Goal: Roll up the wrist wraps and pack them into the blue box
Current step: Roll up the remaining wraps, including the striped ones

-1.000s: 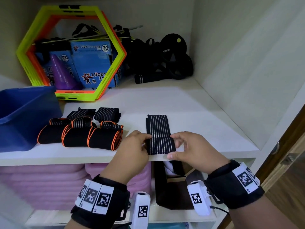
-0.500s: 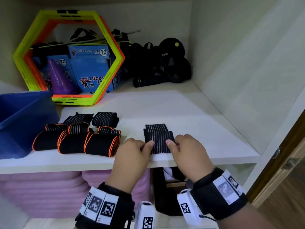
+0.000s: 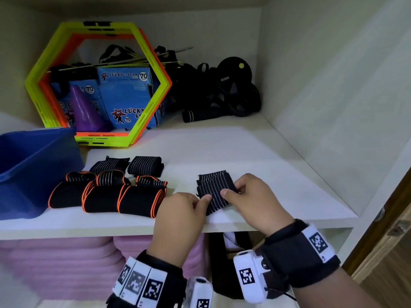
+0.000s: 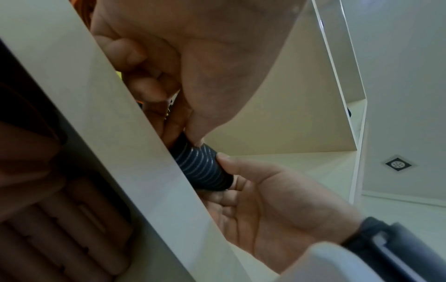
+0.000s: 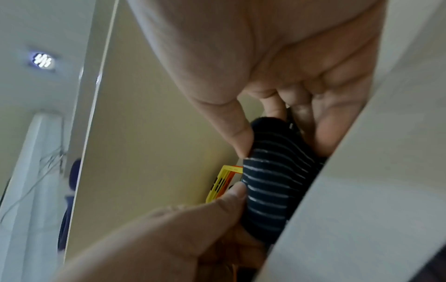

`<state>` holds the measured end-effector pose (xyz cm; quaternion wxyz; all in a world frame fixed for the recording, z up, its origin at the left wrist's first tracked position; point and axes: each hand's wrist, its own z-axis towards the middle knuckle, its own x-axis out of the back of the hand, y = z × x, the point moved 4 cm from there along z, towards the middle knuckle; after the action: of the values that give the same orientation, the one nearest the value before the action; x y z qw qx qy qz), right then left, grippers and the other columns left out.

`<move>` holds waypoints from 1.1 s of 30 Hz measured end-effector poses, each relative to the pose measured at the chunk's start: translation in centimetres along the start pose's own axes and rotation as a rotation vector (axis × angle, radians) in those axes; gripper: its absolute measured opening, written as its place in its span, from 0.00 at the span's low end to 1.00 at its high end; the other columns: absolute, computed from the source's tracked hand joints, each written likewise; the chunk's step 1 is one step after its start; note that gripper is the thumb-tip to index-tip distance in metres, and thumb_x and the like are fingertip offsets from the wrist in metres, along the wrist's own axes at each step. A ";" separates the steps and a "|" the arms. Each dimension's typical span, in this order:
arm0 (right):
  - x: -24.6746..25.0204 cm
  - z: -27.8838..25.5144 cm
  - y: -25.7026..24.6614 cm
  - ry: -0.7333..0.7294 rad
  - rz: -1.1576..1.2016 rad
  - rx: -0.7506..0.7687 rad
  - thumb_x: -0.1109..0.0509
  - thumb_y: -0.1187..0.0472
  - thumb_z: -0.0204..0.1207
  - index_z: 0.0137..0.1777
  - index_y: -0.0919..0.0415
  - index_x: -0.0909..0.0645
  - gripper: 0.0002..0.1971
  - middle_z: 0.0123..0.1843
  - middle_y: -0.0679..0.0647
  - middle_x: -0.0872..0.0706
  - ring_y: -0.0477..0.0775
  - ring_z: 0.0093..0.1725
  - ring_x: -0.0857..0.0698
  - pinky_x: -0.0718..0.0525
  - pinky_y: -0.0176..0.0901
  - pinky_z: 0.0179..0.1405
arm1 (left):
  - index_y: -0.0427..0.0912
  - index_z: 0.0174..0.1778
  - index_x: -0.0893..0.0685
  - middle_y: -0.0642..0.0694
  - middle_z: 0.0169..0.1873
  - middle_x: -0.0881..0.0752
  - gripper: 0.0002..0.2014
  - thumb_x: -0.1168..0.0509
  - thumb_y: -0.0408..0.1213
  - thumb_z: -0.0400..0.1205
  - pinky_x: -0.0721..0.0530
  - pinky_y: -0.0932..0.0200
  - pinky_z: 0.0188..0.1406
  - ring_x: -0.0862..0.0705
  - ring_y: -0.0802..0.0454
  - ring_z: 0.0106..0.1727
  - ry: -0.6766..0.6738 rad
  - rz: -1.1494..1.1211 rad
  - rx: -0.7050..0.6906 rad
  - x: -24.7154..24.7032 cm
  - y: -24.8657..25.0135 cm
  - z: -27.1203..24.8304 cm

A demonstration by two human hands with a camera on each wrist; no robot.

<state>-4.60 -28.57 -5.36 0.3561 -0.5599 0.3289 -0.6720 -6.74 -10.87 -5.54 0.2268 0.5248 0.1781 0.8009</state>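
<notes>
A black wrist wrap with thin white stripes (image 3: 214, 190) lies near the front edge of the white shelf (image 3: 255, 156), mostly rolled. My left hand (image 3: 184, 210) pinches its left end and my right hand (image 3: 251, 196) pinches its right end, thumbs on top. Both wrist views show the striped roll (image 4: 202, 167) (image 5: 272, 183) held between thumbs and fingers at the shelf edge. Several rolled wraps, some orange-trimmed (image 3: 104, 196) and some striped (image 3: 145, 166), sit to the left. The blue box (image 3: 33, 165) stands at the far left.
At the back of the shelf stand yellow and orange hexagon frames (image 3: 97, 83), blue cartons (image 3: 126, 98), a purple cone (image 3: 85, 112) and black exercise gear (image 3: 222, 90). Pink mats (image 3: 55, 267) are stacked below. A white wall (image 3: 333, 96) closes the right side.
The striped wrap, lying flat and long a second ago, has been rolled away from me into a short roll. Both hands moved forward onto the shelf with it.
</notes>
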 end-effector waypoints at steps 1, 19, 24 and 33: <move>0.0 0.2 0.0 0.010 0.129 -0.008 0.20 0.51 0.69 0.44 0.58 0.20 0.15 0.40 0.54 0.12 0.55 0.41 0.12 0.13 0.55 0.46 | 0.43 0.18 0.28 0.48 0.14 0.30 0.29 0.34 0.56 0.82 0.37 0.57 0.21 0.30 0.54 0.19 0.004 -0.006 -0.004 0.0 -0.1 0.0; -0.1 -1.4 -2.0 -0.175 0.465 0.299 0.29 0.83 0.66 0.53 0.59 0.21 0.22 0.55 0.52 0.08 0.53 0.56 0.12 0.18 0.52 0.49 | 0.57 0.60 0.19 0.68 0.48 0.13 0.26 0.23 0.27 0.71 0.18 0.70 0.43 0.11 0.62 0.44 -0.034 -0.545 -0.051 -0.2 0.5 -1.1; -0.3 -1.3 -0.8 -0.165 0.560 0.196 0.28 0.77 0.63 0.56 0.54 0.20 0.24 0.47 0.55 0.11 0.52 0.42 0.14 0.16 0.47 0.46 | 0.55 0.52 0.20 0.56 0.44 0.12 0.23 0.24 0.25 0.70 0.18 0.67 0.44 0.13 0.59 0.45 -0.032 -0.602 -0.089 -0.5 0.5 -1.1; 1.6 -1.5 -0.7 -0.122 0.195 0.294 0.24 0.59 0.75 0.66 0.38 0.23 0.23 0.53 0.45 0.12 0.45 0.52 0.14 0.18 0.41 0.52 | 0.57 0.66 0.26 0.51 0.48 0.13 0.29 0.24 0.30 0.73 0.10 0.48 0.44 0.11 0.50 0.45 -0.076 -0.735 -0.091 0.8 1.4 -0.3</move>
<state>-6.32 -29.49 -4.17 0.5168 -0.5070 0.2577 -0.6398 -7.51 -11.66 -4.30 0.5289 0.4444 0.3104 0.6530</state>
